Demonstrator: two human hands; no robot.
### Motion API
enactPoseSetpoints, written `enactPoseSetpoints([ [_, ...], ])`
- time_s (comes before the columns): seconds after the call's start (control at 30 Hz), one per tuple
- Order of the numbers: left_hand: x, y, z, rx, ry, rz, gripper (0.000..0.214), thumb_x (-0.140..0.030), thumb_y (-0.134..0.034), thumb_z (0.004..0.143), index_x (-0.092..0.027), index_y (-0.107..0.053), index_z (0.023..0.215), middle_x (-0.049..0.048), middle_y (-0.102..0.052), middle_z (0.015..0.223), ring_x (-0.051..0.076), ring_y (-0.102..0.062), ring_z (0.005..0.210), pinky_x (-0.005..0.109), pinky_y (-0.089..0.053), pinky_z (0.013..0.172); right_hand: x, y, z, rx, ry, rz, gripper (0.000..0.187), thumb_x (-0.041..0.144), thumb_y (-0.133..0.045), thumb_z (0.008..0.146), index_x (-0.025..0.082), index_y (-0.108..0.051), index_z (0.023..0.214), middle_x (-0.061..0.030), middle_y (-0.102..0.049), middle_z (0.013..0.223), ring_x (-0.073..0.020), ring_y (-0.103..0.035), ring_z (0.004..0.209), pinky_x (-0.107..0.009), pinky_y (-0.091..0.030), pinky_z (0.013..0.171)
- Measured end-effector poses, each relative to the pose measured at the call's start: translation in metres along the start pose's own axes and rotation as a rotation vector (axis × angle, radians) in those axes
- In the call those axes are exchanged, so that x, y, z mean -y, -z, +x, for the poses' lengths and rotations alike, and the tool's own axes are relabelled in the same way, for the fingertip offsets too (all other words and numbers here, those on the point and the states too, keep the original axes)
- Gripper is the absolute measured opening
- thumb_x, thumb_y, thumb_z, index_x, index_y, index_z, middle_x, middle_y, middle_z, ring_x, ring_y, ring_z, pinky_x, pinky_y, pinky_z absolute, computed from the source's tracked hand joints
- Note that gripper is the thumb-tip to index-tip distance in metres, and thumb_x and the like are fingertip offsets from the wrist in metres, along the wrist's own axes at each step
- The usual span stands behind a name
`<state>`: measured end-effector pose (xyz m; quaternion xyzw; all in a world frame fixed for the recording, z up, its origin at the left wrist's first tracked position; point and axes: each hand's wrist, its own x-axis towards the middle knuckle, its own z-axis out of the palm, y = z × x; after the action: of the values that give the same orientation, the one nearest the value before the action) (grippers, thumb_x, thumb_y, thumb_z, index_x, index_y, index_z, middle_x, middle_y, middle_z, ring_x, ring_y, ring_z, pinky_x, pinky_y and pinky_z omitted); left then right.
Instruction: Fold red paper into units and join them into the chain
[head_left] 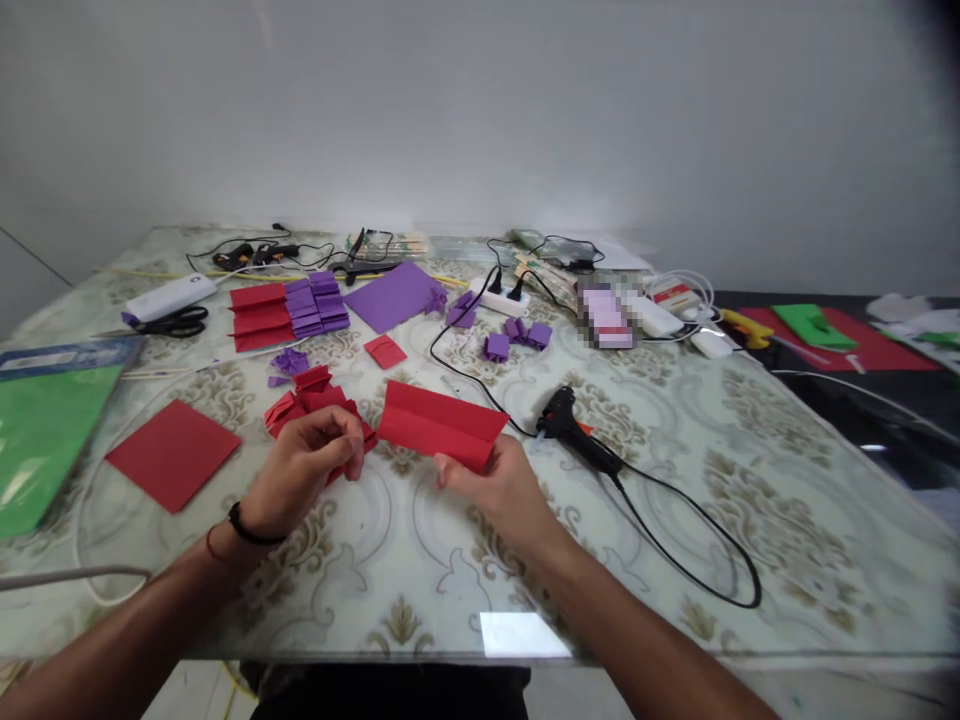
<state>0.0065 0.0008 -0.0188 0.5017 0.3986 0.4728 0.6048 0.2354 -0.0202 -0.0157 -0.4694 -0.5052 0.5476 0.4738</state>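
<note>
My right hand (pixel 501 487) pinches the lower right corner of a folded red paper strip (pixel 439 422) held just above the table. My left hand (pixel 306 468) is curled with fingers closed at the strip's left end, over a heap of folded red paper pieces (pixel 309 396); its fingertips seem to grip the strip's left edge. A flat red paper square (pixel 173 452) lies to the left of my left hand.
A black glue gun (pixel 577 428) with a looping cord lies right of my hands. Farther back are stacks of red and purple folded paper (pixel 289 306), a purple sheet (pixel 394 293), small purple pieces (pixel 517 336), a power strip (pixel 499 296), scissors (pixel 174 322). Green sheets (pixel 41 435) lie far left.
</note>
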Motion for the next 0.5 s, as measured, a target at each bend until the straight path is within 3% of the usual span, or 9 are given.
enactPoseSetpoints([
  [0.1, -0.002, -0.006, -0.003, 0.033, -0.015, 0.034, 0.012, -0.025, -0.073, 0.09, -0.017, -0.069, 0.082, -0.0011, -0.069, 0.066, 0.011, -0.062, 0.059, 0.022, -0.049, 0.061, -0.003, 0.003, 0.002, -0.013, 0.015, 0.028, 0.019, 0.035, -0.077, 0.079, 0.018, -0.068, 0.077, 0.0001, -0.066, 0.067, -0.0145, -0.059, 0.06, -0.027, -0.05, 0.061],
  [0.23, -0.003, -0.017, -0.009, 0.196, 0.037, 0.131, 0.015, -0.031, -0.075, 0.091, -0.016, -0.073, 0.089, 0.0009, -0.071, 0.068, 0.015, -0.066, 0.061, 0.026, -0.053, 0.062, -0.005, -0.001, 0.001, 0.141, 0.013, 0.043, 0.021, 0.038, -0.075, 0.085, 0.018, -0.069, 0.082, -0.0006, -0.068, 0.071, -0.0151, -0.061, 0.065, -0.028, -0.051, 0.066],
  [0.33, -0.004, -0.019, -0.011, 0.173, 0.007, 0.166, 0.018, -0.031, -0.072, 0.092, -0.016, -0.072, 0.083, 0.0008, -0.07, 0.063, 0.014, -0.063, 0.059, 0.026, -0.053, 0.06, -0.005, -0.003, 0.001, 0.22, 0.02, 0.027, 0.02, 0.038, -0.074, 0.087, 0.019, -0.067, 0.089, -0.001, -0.069, 0.081, -0.0168, -0.065, 0.075, -0.03, -0.055, 0.075],
  [0.4, -0.006, -0.017, -0.011, 0.123, -0.02, 0.204, 0.021, -0.031, -0.07, 0.092, -0.016, -0.071, 0.078, 0.0016, -0.07, 0.064, 0.015, -0.064, 0.06, 0.026, -0.053, 0.062, -0.006, -0.001, 0.002, 0.129, 0.069, -0.014, 0.022, 0.035, -0.076, 0.086, 0.022, -0.064, 0.098, -0.0009, -0.068, 0.089, -0.0179, -0.066, 0.083, -0.032, -0.056, 0.08],
  [0.5, -0.009, -0.017, -0.011, 0.068, -0.044, 0.288, 0.019, -0.029, -0.069, 0.09, -0.016, -0.07, 0.077, 0.0024, -0.07, 0.069, 0.016, -0.064, 0.063, 0.026, -0.053, 0.062, -0.005, 0.003, 0.005, -0.107, 0.283, -0.168, 0.027, 0.025, -0.075, 0.086, 0.026, -0.059, 0.108, -0.002, -0.063, 0.103, -0.019, -0.064, 0.093, -0.035, -0.056, 0.09],
])
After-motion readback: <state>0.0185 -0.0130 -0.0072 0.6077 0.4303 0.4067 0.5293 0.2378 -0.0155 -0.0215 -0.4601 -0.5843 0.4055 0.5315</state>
